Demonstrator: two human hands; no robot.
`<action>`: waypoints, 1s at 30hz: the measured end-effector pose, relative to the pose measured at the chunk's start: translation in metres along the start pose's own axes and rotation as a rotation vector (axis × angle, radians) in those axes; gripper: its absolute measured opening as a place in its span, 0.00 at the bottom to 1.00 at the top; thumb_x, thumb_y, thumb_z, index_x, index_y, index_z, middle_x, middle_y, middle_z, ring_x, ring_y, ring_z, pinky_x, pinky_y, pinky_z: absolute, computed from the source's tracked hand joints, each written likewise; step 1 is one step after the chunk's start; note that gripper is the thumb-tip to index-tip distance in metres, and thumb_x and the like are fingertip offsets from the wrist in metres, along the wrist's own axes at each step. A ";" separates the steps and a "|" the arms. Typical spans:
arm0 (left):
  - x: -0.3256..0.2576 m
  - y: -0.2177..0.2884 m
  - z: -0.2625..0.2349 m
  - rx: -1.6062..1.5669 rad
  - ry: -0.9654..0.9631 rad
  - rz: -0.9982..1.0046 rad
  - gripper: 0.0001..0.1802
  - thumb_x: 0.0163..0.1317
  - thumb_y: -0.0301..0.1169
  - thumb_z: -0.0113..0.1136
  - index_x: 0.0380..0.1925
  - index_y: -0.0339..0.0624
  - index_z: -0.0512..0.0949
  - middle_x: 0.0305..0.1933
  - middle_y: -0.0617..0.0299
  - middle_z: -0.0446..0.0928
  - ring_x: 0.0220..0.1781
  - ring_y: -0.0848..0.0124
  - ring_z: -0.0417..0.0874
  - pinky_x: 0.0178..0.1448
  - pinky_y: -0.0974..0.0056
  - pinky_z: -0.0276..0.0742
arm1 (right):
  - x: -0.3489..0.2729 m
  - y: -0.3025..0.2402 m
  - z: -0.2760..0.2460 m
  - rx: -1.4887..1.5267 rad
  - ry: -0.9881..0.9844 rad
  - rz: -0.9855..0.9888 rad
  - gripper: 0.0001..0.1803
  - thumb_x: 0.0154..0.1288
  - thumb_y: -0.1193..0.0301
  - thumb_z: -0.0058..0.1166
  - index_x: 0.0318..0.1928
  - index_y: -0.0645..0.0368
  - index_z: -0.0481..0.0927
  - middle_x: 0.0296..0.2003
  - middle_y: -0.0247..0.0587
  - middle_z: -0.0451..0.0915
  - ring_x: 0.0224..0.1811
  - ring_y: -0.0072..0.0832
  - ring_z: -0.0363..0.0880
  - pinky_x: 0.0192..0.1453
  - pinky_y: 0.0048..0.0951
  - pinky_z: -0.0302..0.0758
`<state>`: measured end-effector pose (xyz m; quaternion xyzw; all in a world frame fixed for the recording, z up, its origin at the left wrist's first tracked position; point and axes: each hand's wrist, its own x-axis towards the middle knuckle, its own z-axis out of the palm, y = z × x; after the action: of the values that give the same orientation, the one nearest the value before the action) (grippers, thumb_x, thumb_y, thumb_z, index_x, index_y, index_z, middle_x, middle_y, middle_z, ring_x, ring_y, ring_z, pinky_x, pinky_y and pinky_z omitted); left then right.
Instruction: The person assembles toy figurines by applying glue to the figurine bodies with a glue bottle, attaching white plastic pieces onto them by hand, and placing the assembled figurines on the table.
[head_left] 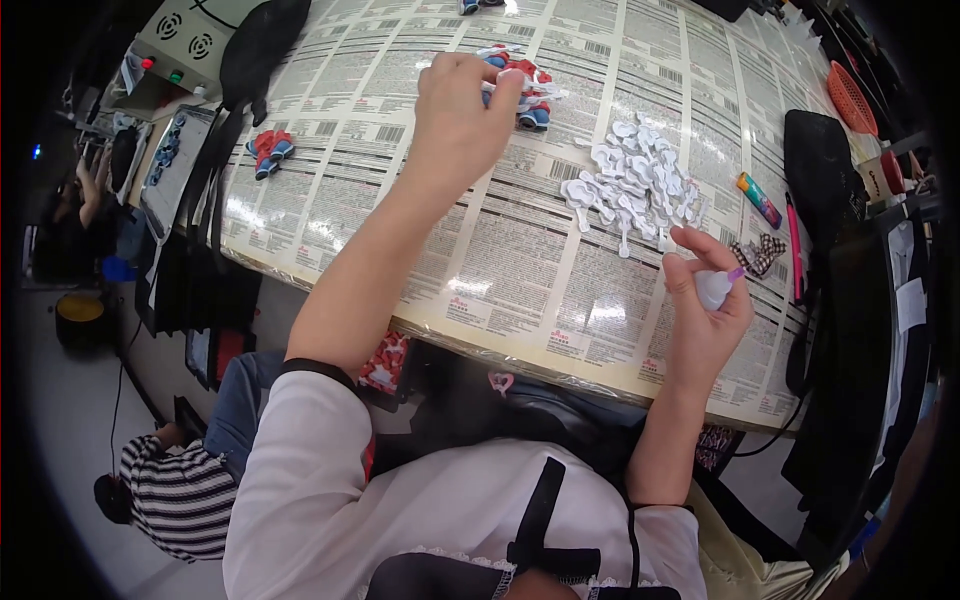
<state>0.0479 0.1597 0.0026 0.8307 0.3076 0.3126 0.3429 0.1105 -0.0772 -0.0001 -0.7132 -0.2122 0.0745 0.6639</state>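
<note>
My left hand (462, 112) reaches over the far middle of the table, fingers closed at a small pile of red and blue figure pieces (535, 118) with white parts among them. Its fingertips are partly hidden, so what they pinch cannot be made out. Nearer and to the right, my right hand (708, 325) is closed round a small white squeeze bottle (712, 290) with a purple tip. Just beyond that hand lies a heap of flat white shaped pieces (640, 178). Another red and blue figure piece (268, 152) lies alone on the left.
Printed sheets under a clear cover line the table (470, 270). A colourful tube (759, 200), a pink pen (794, 245) and a checked bow (762, 255) lie at the right. A control box (180, 45) stands at the far left. A person in stripes (185, 490) is at the lower left.
</note>
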 end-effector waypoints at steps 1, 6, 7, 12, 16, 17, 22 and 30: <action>0.007 -0.013 -0.002 0.187 0.039 0.023 0.18 0.59 0.40 0.52 0.34 0.34 0.77 0.47 0.48 0.70 0.50 0.57 0.70 0.51 0.55 0.66 | -0.001 -0.001 0.000 0.015 -0.007 -0.002 0.13 0.52 0.83 0.59 0.40 0.64 0.79 0.31 0.32 0.79 0.26 0.10 0.66 0.33 0.10 0.64; 0.023 -0.044 -0.012 0.343 0.204 0.061 0.20 0.60 0.42 0.49 0.42 0.37 0.77 0.56 0.46 0.66 0.62 0.50 0.59 0.61 0.47 0.56 | -0.001 -0.001 0.000 0.034 -0.023 0.006 0.11 0.52 0.82 0.59 0.39 0.64 0.79 0.28 0.30 0.77 0.26 0.10 0.66 0.33 0.11 0.64; 0.026 -0.049 -0.022 0.357 0.212 0.059 0.20 0.60 0.42 0.49 0.42 0.37 0.77 0.56 0.46 0.66 0.62 0.50 0.59 0.61 0.47 0.56 | -0.001 0.000 -0.001 0.040 -0.021 0.001 0.11 0.52 0.82 0.59 0.38 0.64 0.79 0.29 0.31 0.78 0.26 0.10 0.66 0.33 0.11 0.64; 0.023 -0.114 -0.094 0.832 0.361 -0.156 0.21 0.61 0.42 0.48 0.47 0.41 0.75 0.59 0.46 0.63 0.63 0.46 0.56 0.62 0.46 0.56 | -0.004 0.003 -0.007 0.020 -0.015 -0.030 0.10 0.55 0.79 0.59 0.39 0.63 0.78 0.33 0.36 0.80 0.27 0.13 0.69 0.33 0.13 0.66; 0.002 -0.183 -0.145 0.862 0.321 -0.400 0.19 0.60 0.39 0.50 0.50 0.47 0.73 0.60 0.45 0.61 0.63 0.45 0.56 0.63 0.45 0.55 | -0.006 0.000 -0.003 0.043 -0.051 -0.042 0.10 0.55 0.78 0.58 0.39 0.63 0.78 0.33 0.36 0.79 0.28 0.13 0.69 0.33 0.13 0.66; -0.003 -0.184 -0.145 0.863 0.322 -0.403 0.19 0.60 0.39 0.50 0.50 0.47 0.73 0.60 0.45 0.61 0.63 0.45 0.56 0.63 0.45 0.55 | -0.006 0.001 -0.003 0.043 -0.054 -0.042 0.10 0.55 0.78 0.58 0.39 0.63 0.78 0.33 0.36 0.79 0.28 0.13 0.69 0.33 0.13 0.66; -0.030 -0.168 -0.134 0.833 0.131 -0.079 0.21 0.58 0.35 0.53 0.54 0.52 0.69 0.61 0.44 0.61 0.62 0.43 0.57 0.63 0.46 0.56 | -0.005 0.001 -0.004 0.072 -0.048 -0.034 0.09 0.55 0.79 0.58 0.38 0.64 0.78 0.34 0.36 0.80 0.29 0.14 0.70 0.34 0.14 0.67; -0.058 -0.087 -0.080 0.399 0.139 0.138 0.19 0.54 0.28 0.58 0.46 0.35 0.69 0.55 0.42 0.65 0.61 0.48 0.61 0.64 0.53 0.56 | -0.005 0.002 -0.002 0.126 -0.040 -0.002 0.09 0.55 0.80 0.58 0.38 0.65 0.77 0.34 0.39 0.80 0.30 0.15 0.72 0.36 0.14 0.68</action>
<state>-0.0715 0.1981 -0.0363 0.8777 0.3284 0.3248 0.1275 0.1069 -0.0808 -0.0029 -0.6683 -0.2210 0.1009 0.7031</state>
